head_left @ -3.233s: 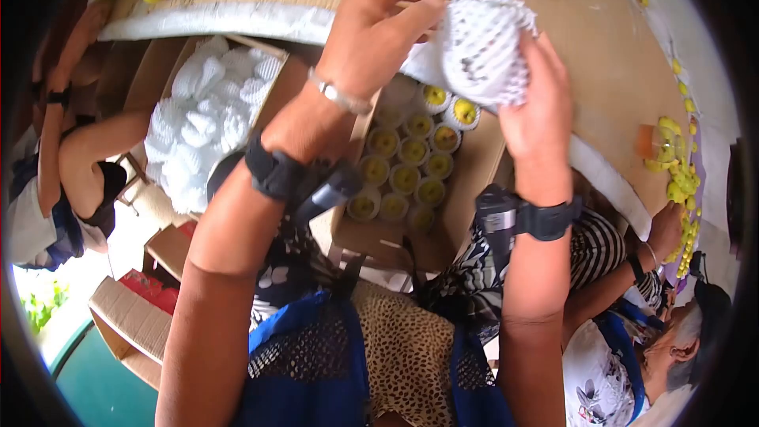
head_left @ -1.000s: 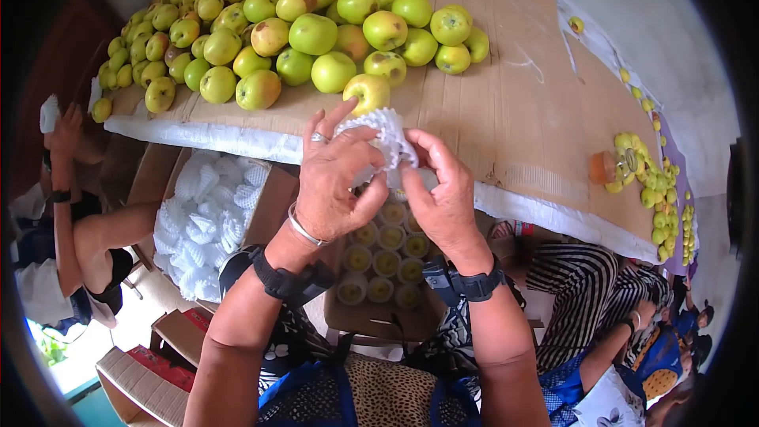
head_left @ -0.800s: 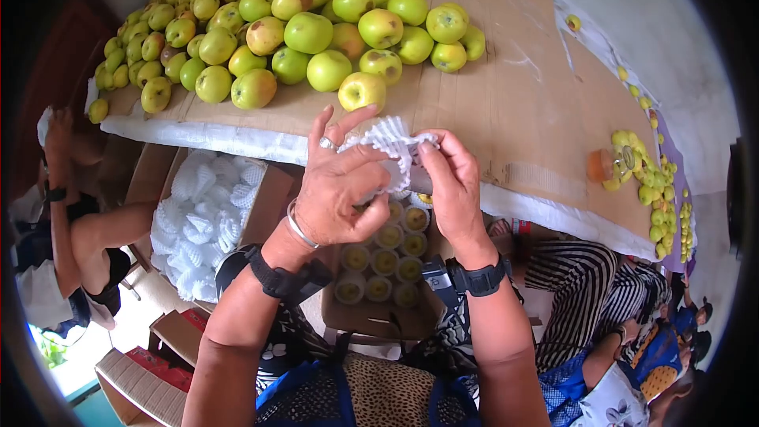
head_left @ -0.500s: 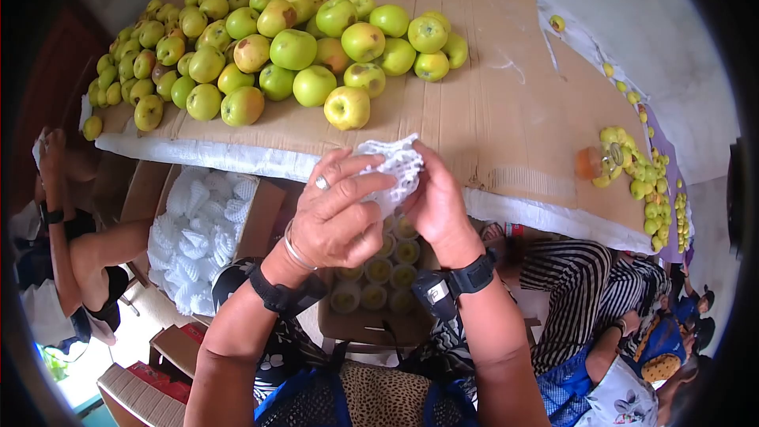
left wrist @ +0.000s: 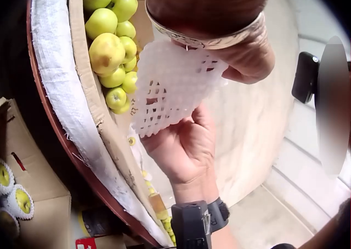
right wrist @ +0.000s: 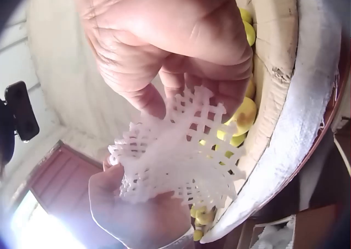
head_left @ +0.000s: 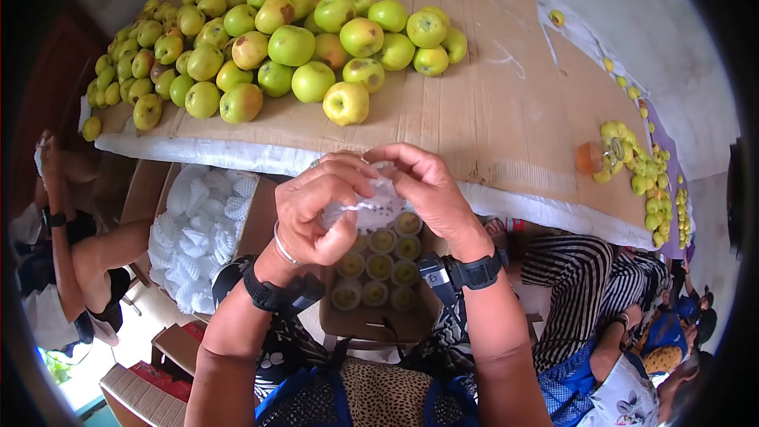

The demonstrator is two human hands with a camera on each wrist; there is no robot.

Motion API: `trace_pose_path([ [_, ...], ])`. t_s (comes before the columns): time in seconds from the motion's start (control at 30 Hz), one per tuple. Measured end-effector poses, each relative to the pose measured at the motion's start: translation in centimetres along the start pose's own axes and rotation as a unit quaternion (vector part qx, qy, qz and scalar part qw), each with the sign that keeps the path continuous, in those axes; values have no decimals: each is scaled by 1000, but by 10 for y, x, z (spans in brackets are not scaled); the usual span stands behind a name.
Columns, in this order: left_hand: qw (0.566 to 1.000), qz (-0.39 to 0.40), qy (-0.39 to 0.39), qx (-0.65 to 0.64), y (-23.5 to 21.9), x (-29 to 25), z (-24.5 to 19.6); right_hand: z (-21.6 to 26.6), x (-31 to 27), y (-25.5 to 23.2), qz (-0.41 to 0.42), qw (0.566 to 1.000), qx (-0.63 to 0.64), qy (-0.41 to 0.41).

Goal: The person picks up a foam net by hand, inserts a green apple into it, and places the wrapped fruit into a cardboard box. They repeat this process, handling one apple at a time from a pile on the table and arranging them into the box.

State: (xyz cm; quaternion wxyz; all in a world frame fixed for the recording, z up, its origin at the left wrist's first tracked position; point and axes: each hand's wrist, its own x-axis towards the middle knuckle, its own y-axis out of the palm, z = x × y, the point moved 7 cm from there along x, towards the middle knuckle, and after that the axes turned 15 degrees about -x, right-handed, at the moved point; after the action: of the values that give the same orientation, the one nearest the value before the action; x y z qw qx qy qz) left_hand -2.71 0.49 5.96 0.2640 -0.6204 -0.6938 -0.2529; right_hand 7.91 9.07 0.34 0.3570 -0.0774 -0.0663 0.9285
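Note:
Both hands hold a white foam net sleeve (head_left: 378, 207) just in front of the table edge. The left hand (head_left: 318, 204) grips its left side with curled fingers. From the other side, the right hand (head_left: 433, 188) pinches the rim between thumb and fingers. Seen from the left wrist, the sleeve (left wrist: 175, 92) spans the space between the hands, its mesh slits stretched. In the right wrist view the net (right wrist: 170, 156) looks crumpled and partly see-through, with no fruit visible inside. A yellow-green apple (head_left: 345, 103) lies closest to the hands, on the cardboard-covered table (head_left: 506, 134).
Many green apples (head_left: 291, 46) are heaped at the table's back left. Below the hands, an open carton (head_left: 379, 323) holds sleeved apples in rows. To its left, a box of foam sleeves (head_left: 194, 229) stands. A jar (head_left: 589, 158) and more apples (head_left: 652, 190) lie right. Other people sit at both sides.
The hands have come down and closer to the body with the foam sleeve since half a second ago. Earlier they held white net higher up, and the head view has shifted since.

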Motion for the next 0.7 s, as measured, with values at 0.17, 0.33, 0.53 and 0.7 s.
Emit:
trace_pose_path([
  [0.17, 999, 0, -23, -33, -5, 1, -2, -6, -2, 13, 60, 998, 24, 12],
  [0.33, 988, 121, 55, 83, 29, -7, -16, -58, 2, 26, 65, 994, 89, 12],
  [0.53, 997, -28, 54, 41, 4, -6, -21, -35, -7, 49, 127, 850, 495, 127],
  [0.7, 941, -322, -33, -102, -52, -16, 0, -36, 1, 48, 67, 868, 475, 124],
])
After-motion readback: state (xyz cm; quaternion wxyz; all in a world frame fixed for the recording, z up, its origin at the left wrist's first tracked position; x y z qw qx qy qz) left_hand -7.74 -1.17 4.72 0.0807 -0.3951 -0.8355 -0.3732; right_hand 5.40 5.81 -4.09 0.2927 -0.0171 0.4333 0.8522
